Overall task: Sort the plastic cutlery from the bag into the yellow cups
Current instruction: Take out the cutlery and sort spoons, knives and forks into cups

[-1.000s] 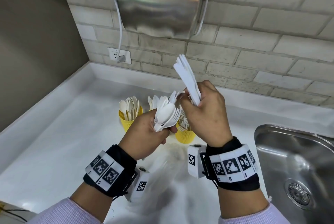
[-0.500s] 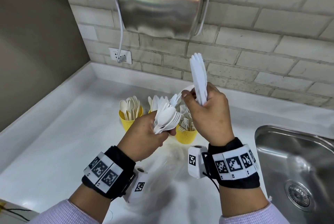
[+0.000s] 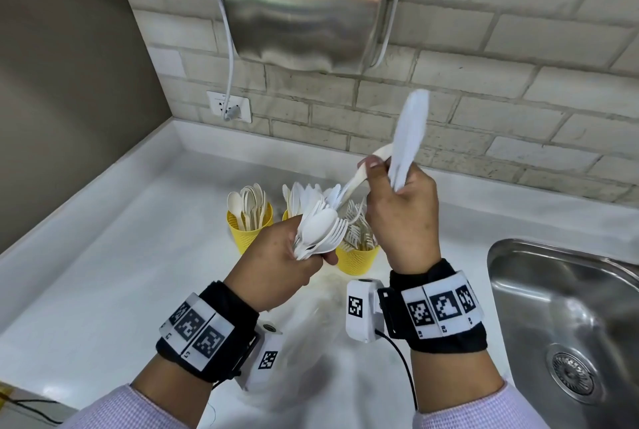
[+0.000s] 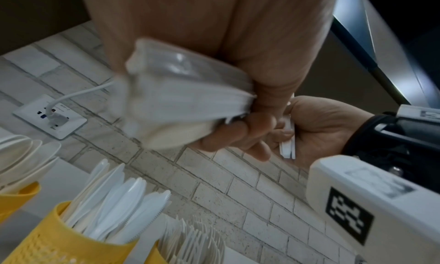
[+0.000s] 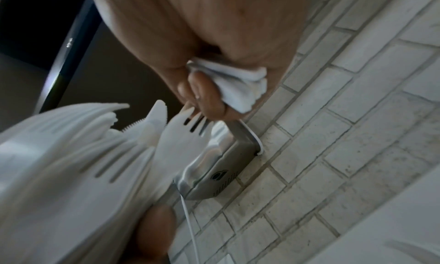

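Note:
My left hand grips a mixed bundle of white spoons and forks, bowls and tines pointing up and right. My right hand holds a second bundle of white cutlery upright. Its thumb and forefinger also pinch a single spoon that touches the left bundle. Behind the hands stand three yellow cups: the spoon cup, the knife cup, largely hidden in the head view, and the fork cup. The left wrist view shows the gripped bundle. The right wrist view shows the handle ends.
A clear plastic bag lies crumpled on the white counter under my wrists. A steel sink is at the right. A hand dryer hangs on the brick wall above, its cable running to a socket.
The right hand's upright bundle has swung from leaning left to leaning right. Its thumb and forefinger now pinch a single spoon at the left bundle. The left hand has barely moved.

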A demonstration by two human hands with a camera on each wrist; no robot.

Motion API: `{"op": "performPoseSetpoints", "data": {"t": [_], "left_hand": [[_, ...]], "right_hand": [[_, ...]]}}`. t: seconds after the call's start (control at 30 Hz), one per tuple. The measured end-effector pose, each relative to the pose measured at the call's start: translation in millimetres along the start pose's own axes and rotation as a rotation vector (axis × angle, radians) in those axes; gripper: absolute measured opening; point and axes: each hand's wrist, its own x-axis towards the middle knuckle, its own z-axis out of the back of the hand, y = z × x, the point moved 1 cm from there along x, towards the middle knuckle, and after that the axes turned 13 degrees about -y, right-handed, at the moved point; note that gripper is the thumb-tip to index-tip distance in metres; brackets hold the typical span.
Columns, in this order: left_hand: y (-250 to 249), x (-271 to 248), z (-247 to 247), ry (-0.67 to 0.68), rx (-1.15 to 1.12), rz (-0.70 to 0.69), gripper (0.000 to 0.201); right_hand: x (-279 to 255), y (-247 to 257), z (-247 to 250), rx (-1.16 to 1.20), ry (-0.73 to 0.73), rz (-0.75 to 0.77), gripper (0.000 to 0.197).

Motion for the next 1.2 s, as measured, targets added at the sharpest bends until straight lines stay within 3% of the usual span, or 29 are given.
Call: {"op": "performPoseSetpoints", "data": {"t": [0.2,0.37,0.53,0.63,0.7,0.8,0.9,1.07,1.2], "left_hand": [[-0.9,-1.0,1.5,0.029,-0.006,-0.005,0.028],[-2.4,-1.8,2.1,0.040,-0.004,-0.024,0.028],[-0.5,-1.7,2.4,0.020,0.014,-0.050,0.029],[2.7,0.1,1.6,-0.065,0.084,-0.146,0.024],[8.0,3.1,1.4,-0.136,0.151,-0.181,0.017],[15.7,6.7,1.8,-0.209,0.252,-0.210,0.029],[16.6,7.8,0.8,-0.286,0.335,-0.281,0.019],[14.4,6.1,1.3,-0.351,0.462,-0.322,0.023],[13.0,6.4,1.0,-0.357,0.527,-0.328,0.025]], "right_hand": [[8.2,10.0,7.5,0.420,-0.194,-0.211,0.021],[17.2,12.5,15.8,0.750,-0.337,-0.485,0.020],[24.6,6.9,24.9,0.976,-0.434,-0.550,0.017],[22.6,13.3,27.8,0.862,-0.402,-0.428,0.021],[17.3,16.0,25.7,0.723,-0.281,-0.325,0.022],[6.2,12.5,19.6,0.442,-0.055,-0.214,0.019],[-3.9,13.2,17.2,0.188,0.100,-0.106,0.014],[-7.8,16.0,18.2,0.078,0.217,-0.055,0.007],[-9.8,22.0,17.8,-0.001,0.275,-0.041,0.016]]}}
